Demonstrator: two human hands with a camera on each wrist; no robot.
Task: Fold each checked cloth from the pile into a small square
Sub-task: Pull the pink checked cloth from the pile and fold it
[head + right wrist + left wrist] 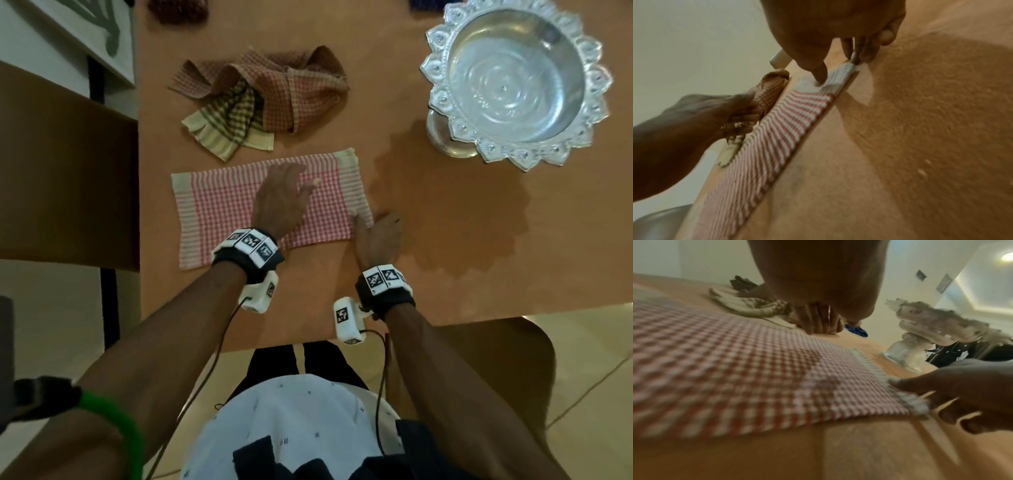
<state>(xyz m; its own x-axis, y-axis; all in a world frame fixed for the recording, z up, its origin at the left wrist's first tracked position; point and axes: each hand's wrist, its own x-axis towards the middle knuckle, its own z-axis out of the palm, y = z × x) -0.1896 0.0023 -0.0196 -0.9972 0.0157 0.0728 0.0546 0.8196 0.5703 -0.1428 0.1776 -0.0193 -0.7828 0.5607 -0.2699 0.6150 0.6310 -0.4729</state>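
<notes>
A pink-and-white checked cloth (226, 212) lies flat as a wide rectangle on the table, also shown in the wrist views (725, 369) (787, 126). My left hand (284, 192) rests flat on its middle with straight fingers (818, 319). My right hand (376, 233) is at the cloth's near right corner, where thumb and fingers pinch the pale border (838, 69). Just behind the flat cloth lies the pile (260, 99), a brown-red checked cloth crumpled over a green-and-cream one.
An ornate silver pedestal bowl (513, 78) stands at the back right and casts a wide shadow on the orange table (445, 274). A dark red cloth (178, 10) and something blue (428, 4) lie at the far edge. The table's left edge runs close to the flat cloth.
</notes>
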